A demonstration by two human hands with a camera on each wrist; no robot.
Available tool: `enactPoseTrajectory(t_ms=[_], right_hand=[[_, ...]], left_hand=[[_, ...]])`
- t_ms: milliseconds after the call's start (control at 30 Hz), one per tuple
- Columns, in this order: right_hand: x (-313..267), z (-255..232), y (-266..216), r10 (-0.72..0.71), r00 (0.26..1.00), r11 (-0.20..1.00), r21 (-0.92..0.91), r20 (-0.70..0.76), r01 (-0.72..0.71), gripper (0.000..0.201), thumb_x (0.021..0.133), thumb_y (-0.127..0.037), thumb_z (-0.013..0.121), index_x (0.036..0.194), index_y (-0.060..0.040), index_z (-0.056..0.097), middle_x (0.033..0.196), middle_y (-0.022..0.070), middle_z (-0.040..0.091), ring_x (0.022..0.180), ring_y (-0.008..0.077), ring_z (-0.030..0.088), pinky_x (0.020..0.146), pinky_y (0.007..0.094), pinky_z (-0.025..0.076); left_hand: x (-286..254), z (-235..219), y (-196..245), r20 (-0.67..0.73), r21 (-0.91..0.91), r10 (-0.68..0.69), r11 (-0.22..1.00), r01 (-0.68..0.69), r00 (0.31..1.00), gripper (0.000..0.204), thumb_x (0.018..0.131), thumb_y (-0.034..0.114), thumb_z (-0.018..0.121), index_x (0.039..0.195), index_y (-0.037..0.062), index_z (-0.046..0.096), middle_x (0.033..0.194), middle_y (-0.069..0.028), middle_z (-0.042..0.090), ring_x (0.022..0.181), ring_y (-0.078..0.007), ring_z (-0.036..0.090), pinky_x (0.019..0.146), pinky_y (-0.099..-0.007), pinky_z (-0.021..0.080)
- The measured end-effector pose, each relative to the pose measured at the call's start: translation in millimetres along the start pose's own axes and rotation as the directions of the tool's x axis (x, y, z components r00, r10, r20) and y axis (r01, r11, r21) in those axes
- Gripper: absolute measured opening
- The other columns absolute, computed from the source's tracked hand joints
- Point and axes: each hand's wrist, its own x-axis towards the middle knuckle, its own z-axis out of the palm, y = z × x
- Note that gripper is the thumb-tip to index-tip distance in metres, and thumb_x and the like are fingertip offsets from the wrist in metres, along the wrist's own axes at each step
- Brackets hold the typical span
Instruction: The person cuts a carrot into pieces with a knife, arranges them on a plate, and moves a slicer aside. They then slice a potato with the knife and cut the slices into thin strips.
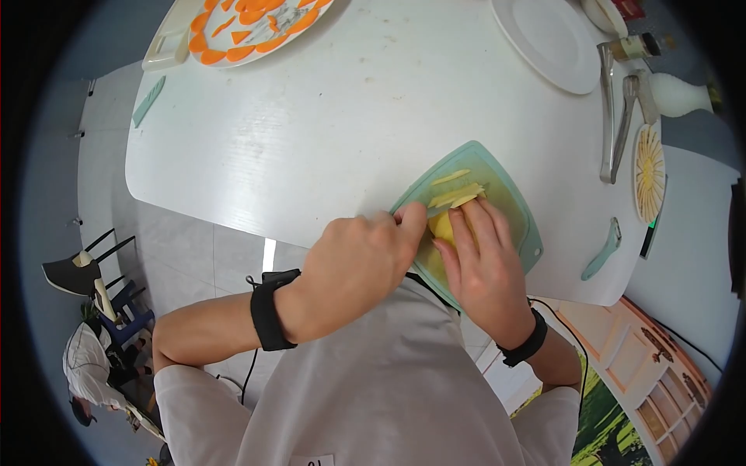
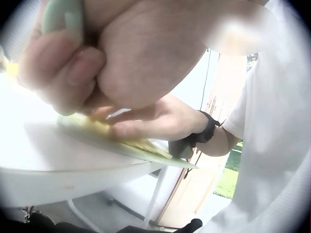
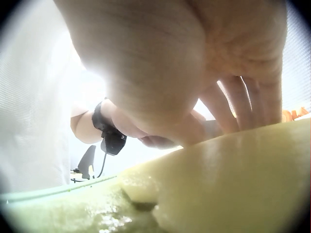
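My left hand (image 1: 353,252) grips a knife by its light green handle (image 2: 65,17). In the head view the blade lies mostly hidden, close beside the yellow, peeled potato (image 1: 442,227) on the green cutting board (image 1: 529,225). My right hand (image 1: 489,268) holds the potato against the board, thumb on the near side and fingers over the top. Thin yellow strips (image 1: 457,196) lie just beyond the fingertips. Seen from the right wrist, large pale yellow pieces (image 3: 243,170) sit under the palm on the wet board.
A plate of orange slices (image 1: 233,54) stands far left, near a small green item (image 1: 149,102). At the right are a white plate (image 1: 548,43), metal tongs (image 1: 608,116), a green peeler (image 1: 601,250) and a dish of pale strips (image 1: 649,172). The board overhangs the table's near edge.
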Motion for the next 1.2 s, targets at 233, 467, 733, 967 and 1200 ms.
enactPoseTrajectory(t_ms=[233,467,733,967,1200], right_hand=[[1,1,1,-0.032,0.999,0.999,-0.019,-0.01,0.032,0.046,0.085,-0.009,0.075,0.12,0.0163,0.058,0.128,0.0266,0.054,0.123,0.0405,0.053,0.1,0.0444,0.051],[0,0,2,-0.029,1.0,1.0,-0.011,-0.006,0.029,0.045,0.086,-0.009,0.075,0.119,0.0163,0.058,0.128,0.0265,0.055,0.124,0.0404,0.053,0.1,0.0446,0.051],[0,-1,2,-0.03,1.0,0.999,-0.017,0.01,0.03,0.046,0.085,-0.009,0.075,0.12,0.0166,0.059,0.129,0.0256,0.055,0.125,0.0402,0.053,0.101,0.0443,0.051],[1,-2,1,-0.029,1.0,0.999,-0.024,0.01,0.029,0.046,0.087,-0.009,0.073,0.121,0.017,0.058,0.129,0.0251,0.055,0.125,0.0396,0.053,0.102,0.0441,0.051],[2,-1,3,-0.039,0.999,0.999,-0.036,0.013,0.04,0.047,0.087,-0.01,0.073,0.122,0.0167,0.058,0.129,0.0255,0.055,0.124,0.0389,0.053,0.102,0.0438,0.051]], left_hand=[[-5,-2,-1,0.017,0.063,0.016,0.998,-0.017,1.0,0.015,0.084,0.001,0.06,0.093,0.0037,0.048,0.059,-0.0064,0.053,0.047,-0.0215,0.06,0.041,-0.0336,0.045],[-4,-4,-2,0.018,0.044,0.028,0.999,-0.029,0.999,0.016,0.084,0.001,0.06,0.094,0.0031,0.049,0.059,-0.0063,0.053,0.047,-0.0214,0.061,0.041,-0.0332,0.046],[9,-1,0,0.02,-0.051,0.028,0.998,-0.027,0.999,0.016,0.084,0.001,0.06,0.094,0.0027,0.048,0.061,-0.0095,0.057,0.049,-0.0258,0.062,0.043,-0.0348,0.047],[5,-3,-3,0.06,-0.046,0.014,0.999,-0.011,0.998,0.017,0.084,0.002,0.061,0.094,0.0033,0.048,0.061,-0.0095,0.059,0.05,-0.0258,0.062,0.045,-0.0354,0.048],[16,6,0,0.052,-0.014,0.03,0.999,-0.029,0.998,0.016,0.083,0.0,0.06,0.094,0.0029,0.048,0.061,-0.0095,0.059,0.05,-0.0263,0.062,0.044,-0.036,0.047]])
